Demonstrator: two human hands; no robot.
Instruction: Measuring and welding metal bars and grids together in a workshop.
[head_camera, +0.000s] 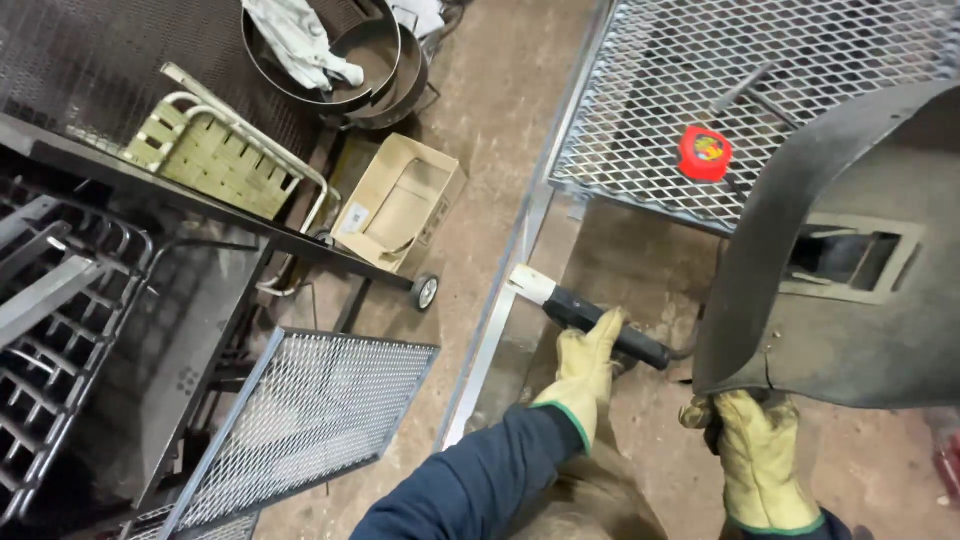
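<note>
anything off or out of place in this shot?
Two things stand out. A red tape measure sits loose on the mesh panel. The cardboard box on the floor is torn open and tipped. Left hand grips the electrode holder.

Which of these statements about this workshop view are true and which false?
1. The left hand in a yellow leather glove grips a black-handled tool with a white tip. True.
2. A red tape measure lies on the concrete floor. False: it rests on the expanded-metal mesh panel.
3. The gloved right hand holds a dark welding shield. True.
4. The open cardboard box sits on the mesh. False: it is on the floor.
</note>
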